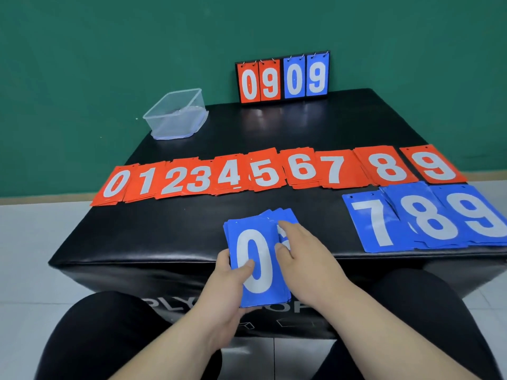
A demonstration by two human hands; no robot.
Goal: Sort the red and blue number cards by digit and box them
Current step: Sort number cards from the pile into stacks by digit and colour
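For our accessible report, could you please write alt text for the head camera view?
A person's left hand holds a blue card stack with 0 on top; the right hand touches the cards behind. On the black table lie red piles 0 to 9, blue piles 7 to 9, a clear box and a scoreboard.

glossy black vinyl table (192,127), clear plastic box (175,115)
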